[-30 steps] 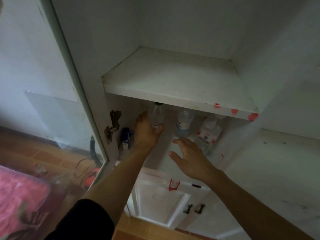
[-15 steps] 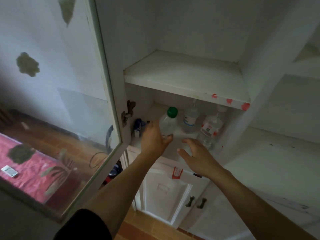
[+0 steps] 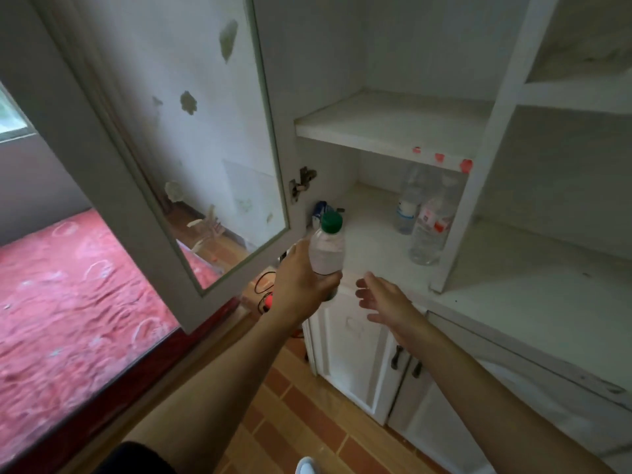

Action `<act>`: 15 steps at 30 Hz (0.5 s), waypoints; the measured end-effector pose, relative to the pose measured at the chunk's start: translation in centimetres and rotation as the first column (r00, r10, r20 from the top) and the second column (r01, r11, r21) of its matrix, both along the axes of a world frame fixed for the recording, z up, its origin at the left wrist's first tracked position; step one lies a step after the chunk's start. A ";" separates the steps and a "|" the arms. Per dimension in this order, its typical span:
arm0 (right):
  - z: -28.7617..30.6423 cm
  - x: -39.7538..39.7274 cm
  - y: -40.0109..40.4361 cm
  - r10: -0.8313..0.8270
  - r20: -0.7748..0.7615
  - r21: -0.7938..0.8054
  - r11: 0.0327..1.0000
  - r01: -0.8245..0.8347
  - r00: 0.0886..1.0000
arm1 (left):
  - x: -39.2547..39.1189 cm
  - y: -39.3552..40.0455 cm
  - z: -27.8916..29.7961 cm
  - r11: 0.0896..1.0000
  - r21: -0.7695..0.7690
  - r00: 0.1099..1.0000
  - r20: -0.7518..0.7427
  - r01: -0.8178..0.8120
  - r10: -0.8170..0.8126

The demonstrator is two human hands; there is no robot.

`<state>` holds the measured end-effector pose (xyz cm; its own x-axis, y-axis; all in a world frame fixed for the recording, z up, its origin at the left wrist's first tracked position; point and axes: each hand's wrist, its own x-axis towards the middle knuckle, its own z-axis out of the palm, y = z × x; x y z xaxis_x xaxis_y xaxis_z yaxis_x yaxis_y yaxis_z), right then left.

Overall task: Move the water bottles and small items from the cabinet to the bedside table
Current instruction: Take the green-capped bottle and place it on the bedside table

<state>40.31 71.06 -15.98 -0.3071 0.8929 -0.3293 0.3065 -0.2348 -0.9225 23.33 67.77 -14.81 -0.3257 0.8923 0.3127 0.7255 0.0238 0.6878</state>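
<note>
My left hand (image 3: 302, 285) grips a clear water bottle with a green cap (image 3: 327, 246), held upright just in front of the open cabinet's lower shelf (image 3: 369, 230). Beside it, slightly lower and to the right, my right hand (image 3: 383, 299) hangs with fingers relaxed and holds nothing. Two more clear bottles stay at the shelf's right back: one with a blue label (image 3: 408, 206) and one with a red label (image 3: 431, 230). A small blue item (image 3: 319, 210) lies at the shelf's left, partly hidden behind the held bottle.
The glass cabinet door (image 3: 191, 159) stands open to my left. Beyond it lies a bed with a red cover (image 3: 68, 295). An upper shelf (image 3: 390, 121) is bare. White lower doors with dark handles (image 3: 405, 360) are below, over a tiled floor (image 3: 301, 425).
My left hand has drawn the green-capped bottle off the shelf toward me. My right hand has pulled back from the shelf. The view has swung left, showing more of the bed.
</note>
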 end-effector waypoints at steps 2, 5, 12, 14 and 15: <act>0.2 -0.5 -1.7 0.032 -0.084 -0.079 0.996 -0.038 0.996 | -0.2 -2.8 0.2 0.999 0.022 0.999 0.036 -0.024 0.023; 0.5 -1.6 -4.0 0.064 -0.174 -0.161 0.983 -0.092 0.983 | -0.8 -6.6 0.7 0.996 0.049 0.995 0.073 -0.070 0.067; 0.1 -6.4 -10.0 0.189 -0.329 -0.277 0.917 -0.286 0.925 | -3.7 -16.0 1.4 0.961 0.141 0.971 0.045 -0.237 0.233; 0.0 -8.3 -12.2 0.244 -0.331 -0.279 0.898 -0.342 0.911 | -5.2 -19.0 1.2 0.944 0.132 0.953 0.029 -0.302 0.301; -0.1 -9.3 -13.4 0.273 -0.328 -0.276 0.888 -0.369 0.904 | -5.9 -20.6 1.1 0.933 0.128 0.941 0.030 -0.337 0.336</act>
